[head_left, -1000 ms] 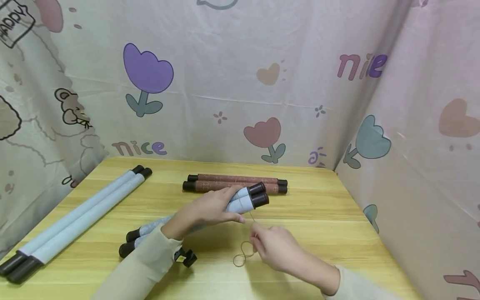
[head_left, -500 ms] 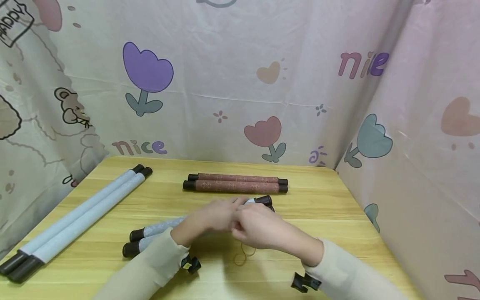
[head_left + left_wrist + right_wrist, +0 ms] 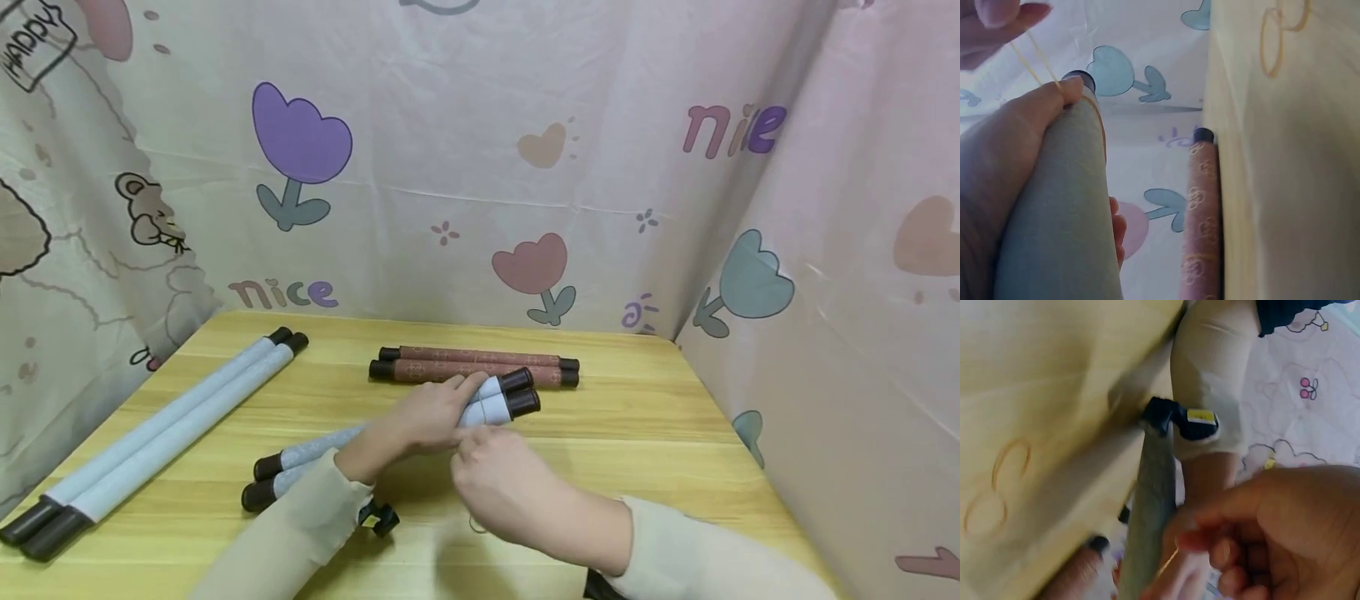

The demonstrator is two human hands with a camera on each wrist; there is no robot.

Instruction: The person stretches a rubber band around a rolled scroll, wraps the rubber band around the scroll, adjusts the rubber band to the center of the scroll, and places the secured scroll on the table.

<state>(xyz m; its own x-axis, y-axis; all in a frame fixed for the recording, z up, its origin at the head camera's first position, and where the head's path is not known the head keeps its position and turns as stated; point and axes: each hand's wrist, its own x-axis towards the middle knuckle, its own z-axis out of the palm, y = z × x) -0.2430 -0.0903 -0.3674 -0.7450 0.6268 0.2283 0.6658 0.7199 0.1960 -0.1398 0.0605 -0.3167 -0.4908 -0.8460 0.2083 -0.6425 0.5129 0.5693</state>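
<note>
My left hand (image 3: 423,417) grips a pair of light blue scrolls (image 3: 489,408) with dark end knobs, their right end lifted above the table. A thin yellowish rubber band (image 3: 1101,122) runs round the scrolls near that end. Close by the left thumb, my right hand (image 3: 506,483) pinches part of the band; in the left wrist view two taut strands (image 3: 1026,67) run from its fingertips to the left thumb. Beneath the right hand, loose rubber bands (image 3: 1005,515) lie on the table, mostly hidden in the head view.
Behind the hands lies a pair of patterned reddish-brown scrolls (image 3: 480,371). A longer pair of pale blue scrolls (image 3: 180,421) lies along the table's left side. Printed curtains (image 3: 420,167) enclose the wooden table (image 3: 637,417) at the back and sides.
The right hand has gone from pulling the band toward the front right, over the scrolls, and back beside the left thumb. The scrolls' right end dipped, then rose again.
</note>
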